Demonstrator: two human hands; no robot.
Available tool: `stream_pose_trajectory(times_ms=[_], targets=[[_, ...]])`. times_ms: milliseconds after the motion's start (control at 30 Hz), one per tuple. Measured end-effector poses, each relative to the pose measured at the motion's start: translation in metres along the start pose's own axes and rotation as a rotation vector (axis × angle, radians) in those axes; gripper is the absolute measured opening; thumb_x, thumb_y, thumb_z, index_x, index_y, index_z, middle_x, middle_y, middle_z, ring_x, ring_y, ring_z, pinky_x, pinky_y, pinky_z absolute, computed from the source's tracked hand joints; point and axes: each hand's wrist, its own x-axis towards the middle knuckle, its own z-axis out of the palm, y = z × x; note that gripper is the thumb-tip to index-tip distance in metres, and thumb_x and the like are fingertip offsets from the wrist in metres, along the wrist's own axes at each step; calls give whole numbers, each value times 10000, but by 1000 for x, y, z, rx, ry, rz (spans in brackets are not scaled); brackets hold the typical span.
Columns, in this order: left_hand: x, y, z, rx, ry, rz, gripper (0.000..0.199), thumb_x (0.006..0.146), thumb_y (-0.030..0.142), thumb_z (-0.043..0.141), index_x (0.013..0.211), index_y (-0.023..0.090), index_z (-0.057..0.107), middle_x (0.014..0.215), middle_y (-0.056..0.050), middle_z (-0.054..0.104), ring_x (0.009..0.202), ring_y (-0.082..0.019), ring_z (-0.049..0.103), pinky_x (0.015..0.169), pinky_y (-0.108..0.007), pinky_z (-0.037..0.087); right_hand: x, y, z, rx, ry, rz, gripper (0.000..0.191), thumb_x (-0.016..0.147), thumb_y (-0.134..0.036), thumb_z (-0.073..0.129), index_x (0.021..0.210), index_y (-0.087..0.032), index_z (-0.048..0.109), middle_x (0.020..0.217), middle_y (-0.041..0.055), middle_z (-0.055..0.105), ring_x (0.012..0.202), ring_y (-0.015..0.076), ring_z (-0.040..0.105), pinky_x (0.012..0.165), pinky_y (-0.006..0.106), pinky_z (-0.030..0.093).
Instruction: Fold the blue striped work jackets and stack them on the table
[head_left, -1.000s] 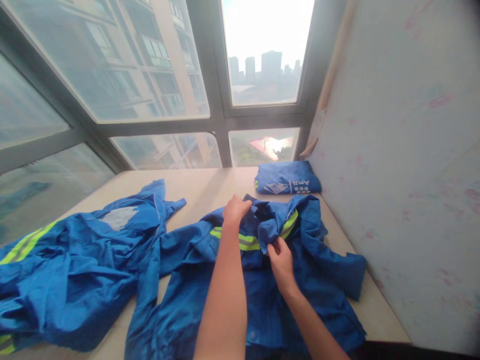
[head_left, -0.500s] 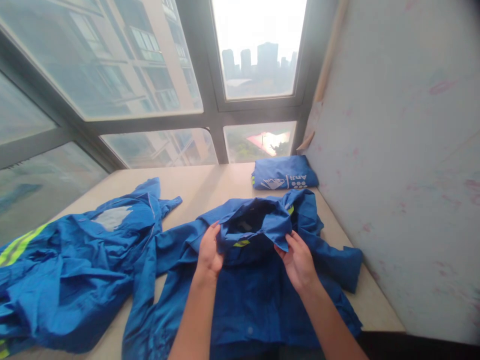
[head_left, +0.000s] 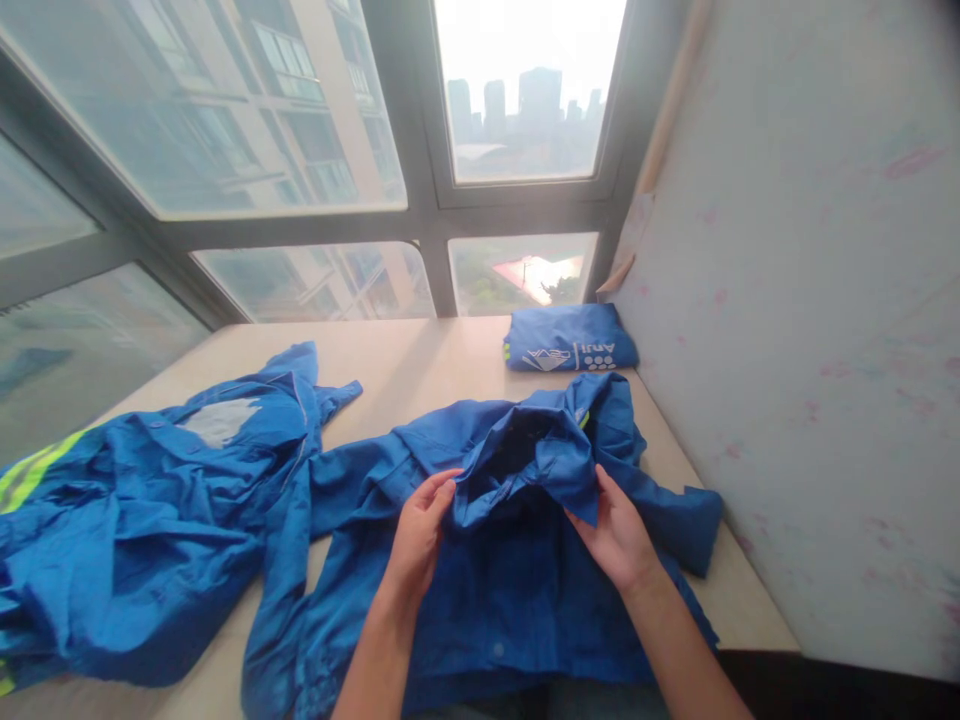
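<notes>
A blue work jacket point(head_left: 510, 610) lies spread in front of me, its two sleeves stretching out left and right. My left hand point(head_left: 424, 525) pinches the left edge of its raised collar. On the other side, my right hand point(head_left: 616, 530) grips the collar's right corner between thumb and fingers. The collar stands up between both hands, leaving a dark opening into the jacket. A bit of yellow-green trim shows near the collar's far right side. The fingertips behind the fabric are partly hidden.
To the left lies a second, crumpled blue jacket point(head_left: 150, 540) with a yellow reflective stripe, touching the first one's sleeve. A folded blue garment point(head_left: 571, 338) with white lettering rests at the back by the wall point(head_left: 810, 330). Windows point(head_left: 525, 90) border the pale tabletop point(head_left: 397, 365).
Both hands have drawn the collar slightly toward me and to the right. The yellow-green trim at the collar's near edge is now out of sight. The view has tilted a little.
</notes>
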Motion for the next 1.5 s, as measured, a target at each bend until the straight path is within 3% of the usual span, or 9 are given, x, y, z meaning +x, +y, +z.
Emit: stream_pose_trajectory(times_ms=[200,333,433,567,700,933,1167,1300,1500], targets=[[10,3,0,-195,125,-66,213,756,360,794,861,202,697,777,5,729,683,-139,685,654,-229,571,-4,-2,11,-11,43,-2,218,831,-351,680,1023,-263,737,1019,9,771,1010,200,716,764,308,619],[13,13,1,-437,108,-249,103,897,249,622,864,188,698,798,-26,748,707,-131,714,712,-230,600,-2,-1,0,-3,-5,-71,232,815,-360,693,1017,-255,736,1070,11,762,1028,205,703,816,322,606],[13,12,3,-467,75,-220,114,893,214,602,938,191,704,907,-37,762,794,-119,725,754,-200,588,2,-1,-15,-100,-46,-144,243,788,-407,729,968,-243,733,1020,21,767,936,204,712,779,312,595],[18,3,-1,-18,14,-55,296,791,287,701,1075,206,683,913,-28,746,743,-158,704,668,-258,570,7,-15,-27,-498,-45,-193,331,731,-476,765,910,-203,714,866,49,757,790,213,709,692,304,576],[32,11,-9,683,-2,224,259,797,312,622,999,177,709,915,-56,735,802,-203,678,726,-304,529,12,-47,-20,-919,33,-381,430,748,-490,705,1058,-193,690,1003,96,748,860,262,721,732,372,592],[73,60,19,1146,-169,422,306,873,335,495,1063,206,698,1040,-82,742,948,-240,672,840,-325,484,41,-102,37,-1212,-1,-824,315,908,-375,478,1073,-208,688,999,96,747,902,239,712,866,385,558],[108,64,47,1067,-480,221,349,789,484,563,844,173,711,716,-14,668,637,-175,549,594,-275,417,83,-107,86,-1671,-305,-555,326,848,-171,472,1041,-152,734,1024,104,749,969,261,676,894,347,497],[109,54,40,906,-430,140,369,804,518,538,758,175,665,660,4,605,598,-144,503,547,-248,394,88,-101,85,-1634,-352,-319,306,818,-160,463,951,-145,739,893,70,739,758,206,656,706,286,501],[108,54,40,473,-309,-35,338,733,498,671,783,164,657,658,-12,649,605,-149,572,585,-255,468,68,-109,94,-1616,-495,-314,248,832,-327,530,796,-163,713,764,28,677,730,188,597,664,275,435]])
